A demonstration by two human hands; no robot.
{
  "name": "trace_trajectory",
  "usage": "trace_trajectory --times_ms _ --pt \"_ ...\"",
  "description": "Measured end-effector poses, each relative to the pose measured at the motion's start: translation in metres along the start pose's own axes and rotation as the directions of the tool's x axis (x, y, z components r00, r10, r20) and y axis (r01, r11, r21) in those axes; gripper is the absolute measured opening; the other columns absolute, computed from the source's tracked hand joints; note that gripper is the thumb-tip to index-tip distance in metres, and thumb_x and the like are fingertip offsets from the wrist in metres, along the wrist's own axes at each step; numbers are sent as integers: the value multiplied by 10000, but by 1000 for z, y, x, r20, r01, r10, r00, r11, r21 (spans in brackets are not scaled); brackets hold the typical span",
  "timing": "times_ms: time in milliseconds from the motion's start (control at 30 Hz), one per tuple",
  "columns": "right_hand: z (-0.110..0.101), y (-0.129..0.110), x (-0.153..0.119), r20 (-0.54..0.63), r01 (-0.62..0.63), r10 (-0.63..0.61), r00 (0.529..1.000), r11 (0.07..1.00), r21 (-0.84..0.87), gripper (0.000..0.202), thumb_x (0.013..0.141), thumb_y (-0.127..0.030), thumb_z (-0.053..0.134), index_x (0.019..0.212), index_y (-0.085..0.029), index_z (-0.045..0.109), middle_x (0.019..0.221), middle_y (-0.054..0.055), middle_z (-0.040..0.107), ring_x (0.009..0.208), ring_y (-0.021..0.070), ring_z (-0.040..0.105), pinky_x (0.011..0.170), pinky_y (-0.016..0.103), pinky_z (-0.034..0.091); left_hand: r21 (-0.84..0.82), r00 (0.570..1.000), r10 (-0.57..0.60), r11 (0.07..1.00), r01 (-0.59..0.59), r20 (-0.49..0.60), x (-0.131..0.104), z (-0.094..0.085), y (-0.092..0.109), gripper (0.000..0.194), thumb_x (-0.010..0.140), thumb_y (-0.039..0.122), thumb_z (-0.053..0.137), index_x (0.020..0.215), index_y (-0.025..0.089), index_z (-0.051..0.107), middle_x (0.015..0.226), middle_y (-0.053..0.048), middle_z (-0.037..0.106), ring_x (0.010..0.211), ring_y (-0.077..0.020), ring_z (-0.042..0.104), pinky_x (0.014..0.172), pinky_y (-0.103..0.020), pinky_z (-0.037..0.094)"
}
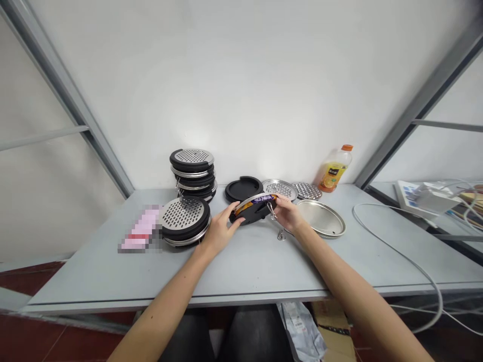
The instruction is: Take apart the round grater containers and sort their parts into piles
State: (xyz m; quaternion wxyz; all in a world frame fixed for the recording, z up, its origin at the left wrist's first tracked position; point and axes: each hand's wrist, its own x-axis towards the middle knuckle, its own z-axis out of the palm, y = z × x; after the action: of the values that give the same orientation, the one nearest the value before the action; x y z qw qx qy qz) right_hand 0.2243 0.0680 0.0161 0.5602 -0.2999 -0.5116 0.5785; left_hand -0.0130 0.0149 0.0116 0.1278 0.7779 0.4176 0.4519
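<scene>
My left hand (219, 232) and my right hand (290, 213) grip a round black grater case (251, 213) from opposite sides, tilted just above the table. A purple and orange printed strip (260, 199) shows along its upper edge; whether it is a label or a packet I cannot tell. By my right fingers hangs a wire clasp (271, 211). Beside my left hand sits a round grater case (183, 218) with a slotted metal top. To the right of my right hand lies a shallow round metal tray (320, 218). Small metal clasps (281, 235) rest below the held case.
Several stacked grater cases (192, 171) stand at the back left. Along the wall lie a black ring-shaped lid (243, 188), a metal grater disc (279, 189) and another grater disc (307, 190). A juice bottle (334, 171) leans there. A white cable (400, 246) crosses the right side.
</scene>
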Motion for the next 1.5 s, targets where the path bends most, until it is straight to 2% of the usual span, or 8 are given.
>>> trace_trajectory --times_ms 233,467,600,733,867,1200,1367,1500 --pt "0 -2 2 16 -18 18 1000 1000 0 312 682 -457 675 894 -229 666 877 37 723 792 223 667 750 363 534 50 998 7 999 -4 -63 -1 1 1 328 901 346 567 1189 190 551 1034 -80 701 922 -200 671 824 -320 539" --pt "-2 -18 1 85 252 -242 967 955 -156 383 816 -566 495 980 -270 675 1155 48 680 1180 276 566 1051 482 387 191 979 189 967 -171 -82 -6 3 8 270 943 238 480 1210 209 512 1036 -83 650 986 -218 615 876 -369 495" --pt "-2 -25 -3 222 379 -332 917 900 -217 349 776 -541 640 983 -269 715 1118 51 698 1234 289 527 1100 472 339 282 967 255 929 -238 -25 -7 4 10 297 928 191 494 1223 207 515 1082 -88 651 994 -232 592 881 -395 476" --pt "2 -29 -10 392 327 -148 908 834 -443 402 735 -478 722 1060 -241 715 1184 79 675 1181 300 569 990 453 463 290 959 282 917 -272 9 -5 4 10 314 904 162 522 1214 211 531 1101 -83 663 992 -236 601 861 -406 485" --pt "7 -31 -15 423 233 19 906 812 -535 358 750 -407 723 1056 -223 729 1138 80 703 1048 262 657 875 383 551 233 964 265 937 -259 3 -4 5 6 355 880 143 557 1229 206 530 1146 -88 656 1076 -240 594 938 -435 484" --pt "20 -24 -18 213 307 -222 952 740 -599 213 754 -365 715 917 -240 773 934 55 760 888 257 710 766 360 584 86 988 153 985 -152 -1 1 4 0 396 904 149 541 1292 215 496 1349 -103 562 1299 -208 486 1092 -440 417" --pt "22 -28 -21 103 278 -266 958 786 -552 165 755 -351 692 833 -237 782 807 36 764 741 226 716 660 319 588 95 988 148 985 -143 -50 1 8 2 396 920 197 537 1312 207 476 1342 -104 570 1302 -209 484 1117 -457 379" --pt "4 -26 -13 -85 239 -317 945 843 -482 215 717 -428 721 718 -217 760 667 27 732 585 200 672 526 306 561 85 988 115 991 -106 -103 1 7 3 380 925 205 528 1302 194 480 1322 -112 585 1280 -215 508 1119 -460 370"
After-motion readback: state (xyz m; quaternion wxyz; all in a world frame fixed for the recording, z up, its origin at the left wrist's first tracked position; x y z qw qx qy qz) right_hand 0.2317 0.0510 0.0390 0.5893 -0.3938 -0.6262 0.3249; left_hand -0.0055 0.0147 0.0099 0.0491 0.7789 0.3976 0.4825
